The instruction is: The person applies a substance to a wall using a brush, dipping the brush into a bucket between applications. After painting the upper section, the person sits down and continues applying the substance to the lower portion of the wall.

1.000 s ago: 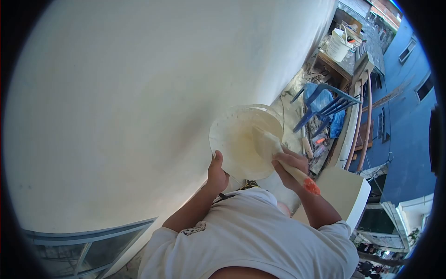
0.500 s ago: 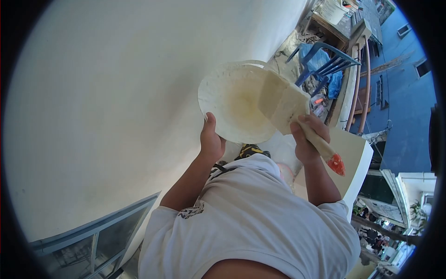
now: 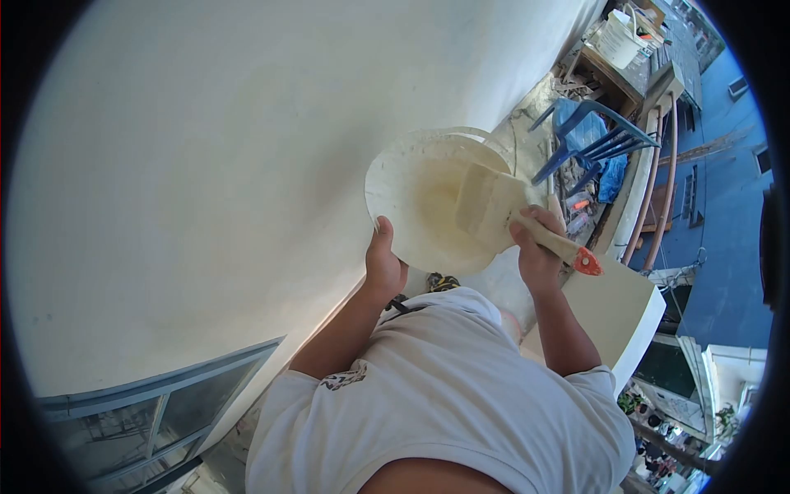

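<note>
Against the big off-white wall (image 3: 206,181), or right next to it, you've got the paint bucket (image 3: 393,185) up in front of your torso, mouth facing the camera. Can't tell if the bucket touches the wall. Pale yellowish liquid (image 3: 432,198) inside, dried splatter around the inner wall.

Left hand (image 3: 385,265): holding the bucket at its near-left edge, thumb over the rim, the other fingers mostly hidden behind.

Right hand (image 3: 539,247): closed around the handle of the wide flat paintbrush (image 3: 494,206). Bristle end points left, over the bucket mouth; handle slants down to the right, ending in a red tip (image 3: 587,262). Can't tell if the bristles touch the liquid or the bucket's inner wall. Brush head is coated pale cream.

Your white T-shirt (image 3: 469,379) fills the bottom of the view. One black-and-yellow shoe (image 3: 443,282) shows just below the bucket.

Off to the right: blue plastic chair (image 3: 625,125), blue plastic sheeting (image 3: 613,177) by it, pale block-like ledge (image 3: 597,300) near your right forearm. Further up, a white pail (image 3: 617,39) sits on a wooden table (image 3: 607,76). Two reddish pipes run along the parapet, blue building (image 3: 728,263) beyond. Blue-gray framed window (image 3: 156,416) at lower left.
</note>
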